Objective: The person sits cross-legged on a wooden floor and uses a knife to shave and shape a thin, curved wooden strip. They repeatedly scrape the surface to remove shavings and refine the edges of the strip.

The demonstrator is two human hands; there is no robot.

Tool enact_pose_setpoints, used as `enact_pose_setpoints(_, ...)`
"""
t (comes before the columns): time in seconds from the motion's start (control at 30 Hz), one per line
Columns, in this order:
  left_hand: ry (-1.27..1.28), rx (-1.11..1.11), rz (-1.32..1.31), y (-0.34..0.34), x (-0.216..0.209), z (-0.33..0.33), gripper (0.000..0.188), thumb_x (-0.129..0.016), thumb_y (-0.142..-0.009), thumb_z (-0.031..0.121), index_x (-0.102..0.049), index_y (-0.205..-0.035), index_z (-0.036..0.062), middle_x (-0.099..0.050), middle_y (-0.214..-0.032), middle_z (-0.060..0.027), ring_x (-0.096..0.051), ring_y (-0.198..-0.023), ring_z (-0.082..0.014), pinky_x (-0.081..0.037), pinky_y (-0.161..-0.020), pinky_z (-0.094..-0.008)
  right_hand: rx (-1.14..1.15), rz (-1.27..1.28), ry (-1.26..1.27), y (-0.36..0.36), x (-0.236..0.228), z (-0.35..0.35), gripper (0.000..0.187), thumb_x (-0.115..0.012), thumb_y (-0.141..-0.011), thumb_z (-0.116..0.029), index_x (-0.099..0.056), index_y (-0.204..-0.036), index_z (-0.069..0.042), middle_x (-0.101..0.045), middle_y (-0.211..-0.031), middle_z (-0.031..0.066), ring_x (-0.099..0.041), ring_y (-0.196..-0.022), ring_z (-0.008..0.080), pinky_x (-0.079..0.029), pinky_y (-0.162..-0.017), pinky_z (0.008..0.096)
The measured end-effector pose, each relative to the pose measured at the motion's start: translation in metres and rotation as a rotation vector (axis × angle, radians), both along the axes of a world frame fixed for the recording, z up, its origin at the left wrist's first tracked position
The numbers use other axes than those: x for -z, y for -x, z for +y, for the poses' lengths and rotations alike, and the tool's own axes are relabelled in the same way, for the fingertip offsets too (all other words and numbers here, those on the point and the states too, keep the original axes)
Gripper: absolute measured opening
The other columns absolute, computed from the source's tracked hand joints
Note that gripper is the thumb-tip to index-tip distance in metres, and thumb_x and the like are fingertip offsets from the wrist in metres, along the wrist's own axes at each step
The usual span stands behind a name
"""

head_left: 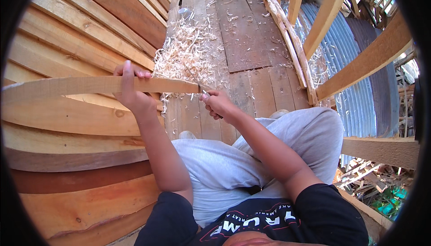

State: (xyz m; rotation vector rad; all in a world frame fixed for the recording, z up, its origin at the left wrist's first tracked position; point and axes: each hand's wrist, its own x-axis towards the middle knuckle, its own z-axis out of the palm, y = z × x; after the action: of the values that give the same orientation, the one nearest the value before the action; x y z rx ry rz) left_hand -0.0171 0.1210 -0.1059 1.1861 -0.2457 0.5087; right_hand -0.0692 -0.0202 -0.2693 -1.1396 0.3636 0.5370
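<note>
A long, narrow wooden board [81,85] lies crosswise before me, running from the far left to its end near the middle. My left hand [136,100] grips it a little short of that end, thumb over the face and fingertips showing at the far edge. In my right hand [219,104] is a knife [196,80], its thin blade pointing up and away beside the board's end. Fingers wrap the handle, whose butt shows below the fist. Whether the blade touches the wood I cannot tell.
Curly wood shavings [186,50] heap on the plank floor [244,44] beyond the board. A clear cup-like thing [184,12] stands behind them. Stacked planks [76,115] line my left. Wooden railing posts [368,64] and corrugated metal sheets [354,84] lie to the right.
</note>
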Motion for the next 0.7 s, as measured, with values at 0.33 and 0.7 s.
enact_pose_setpoints(0.33, 0.075, 0.005, 0.014, 0.007, 0.004, -0.013, 0.016, -0.059, -0.086, 0.018, -0.048, -0.076, 0.0099, -0.042, -0.061, -0.0011, -0.043, -0.056, -0.0128, -0.040, -0.060, -0.0301, 0.252, -0.331, 0.721, -0.004, 0.032, 0.030, 0.058, -0.029, -0.098, -0.037, -0.064, -0.079, 0.004, -0.062, -0.073, 0.0281, -0.061, -0.067, 0.0447, -0.046, -0.067, 0.0528)
enact_pose_setpoints(0.7, 0.191, -0.043, 0.072, -0.002, 0.002, -0.010, 0.017, -0.060, -0.082, 0.017, -0.047, -0.073, 0.0111, -0.043, -0.060, -0.0002, -0.042, -0.055, -0.0125, -0.038, -0.057, -0.0281, 0.125, -0.314, 0.951, -0.008, 0.053, -0.014, 0.052, -0.030, -0.097, -0.030, -0.064, -0.084, 0.007, -0.062, -0.083, 0.0338, -0.061, -0.082, 0.0506, -0.046, -0.080, 0.0560)
